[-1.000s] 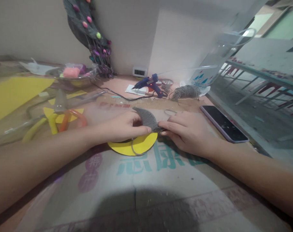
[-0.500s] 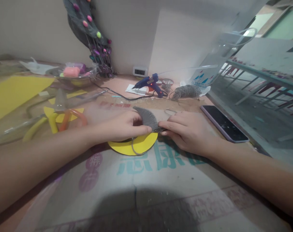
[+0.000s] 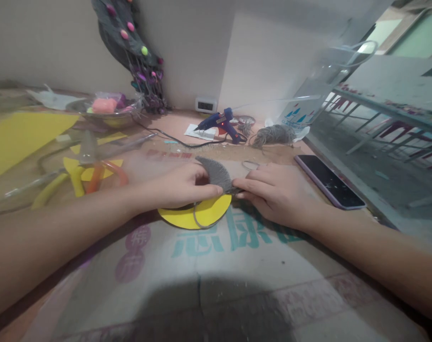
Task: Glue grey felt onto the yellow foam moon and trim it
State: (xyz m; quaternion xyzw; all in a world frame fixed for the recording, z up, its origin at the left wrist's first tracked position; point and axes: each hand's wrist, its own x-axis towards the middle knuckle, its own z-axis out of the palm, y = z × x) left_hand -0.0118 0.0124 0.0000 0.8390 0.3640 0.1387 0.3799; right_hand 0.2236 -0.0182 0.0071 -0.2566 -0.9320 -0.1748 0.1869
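Observation:
A yellow foam disc lies on the printed cardboard sheet, partly covered by a grey fan of wound yarn. My left hand presses on the disc, fingers closed over the yarn fan from the left. My right hand meets it from the right, its fingertips pinching the yarn at the fan's lower edge. A loose grey yarn strand curls over the disc's front.
A blue glue gun and a grey yarn bundle sit behind my hands. A phone lies at the right. Orange-handled scissors, yellow foam scraps and a bowl of coloured pieces are at the left.

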